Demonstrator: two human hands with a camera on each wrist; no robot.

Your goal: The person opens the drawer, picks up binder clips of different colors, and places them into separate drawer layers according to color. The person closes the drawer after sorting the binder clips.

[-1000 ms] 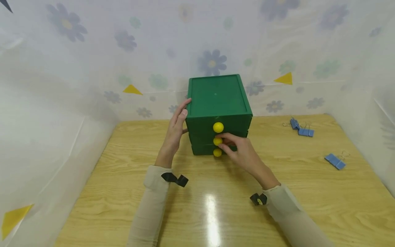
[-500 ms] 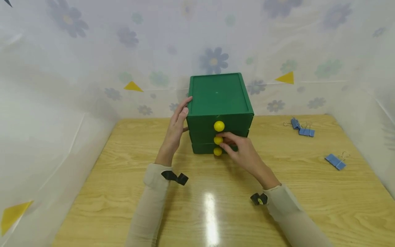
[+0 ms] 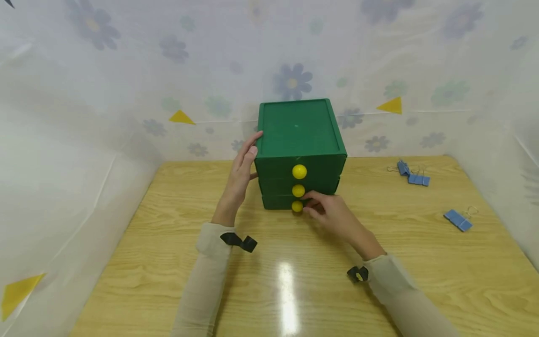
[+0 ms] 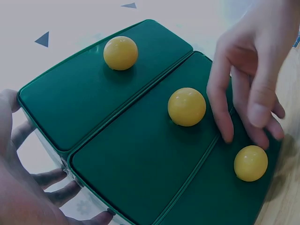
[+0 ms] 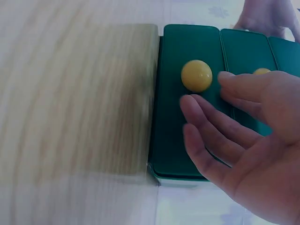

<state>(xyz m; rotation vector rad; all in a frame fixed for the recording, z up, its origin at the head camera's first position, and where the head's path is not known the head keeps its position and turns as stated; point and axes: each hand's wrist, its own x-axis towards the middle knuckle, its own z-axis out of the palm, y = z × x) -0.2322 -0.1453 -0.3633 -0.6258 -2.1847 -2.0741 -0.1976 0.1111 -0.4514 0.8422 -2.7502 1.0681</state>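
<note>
A green drawer cabinet [image 3: 299,128] with three stacked drawers stands on the table, all drawers pushed in. Each drawer front bears a round yellow knob: the top knob [image 3: 299,172], the middle knob [image 3: 298,190] and the bottom knob [image 3: 296,206]. My left hand [image 3: 239,180] rests against the cabinet's left side, its fingers extended along the wall in the left wrist view. Beside the bottom knob, my right hand [image 3: 332,213] has its fingers loosely bent and parted. In the right wrist view, a gap shows between those fingers and the bottom knob [image 5: 197,76].
Two blue binder clips [image 3: 410,175] lie together at the table's back right, and another blue binder clip [image 3: 458,220] lies nearer. A flower-patterned white curtain [image 3: 219,70] with yellow triangles hangs behind and around the wooden table [image 3: 168,281].
My right hand has let go of the middle knob and moved down to the bottom knob. My left hand stays on the cabinet's side, and the drawers have not moved.
</note>
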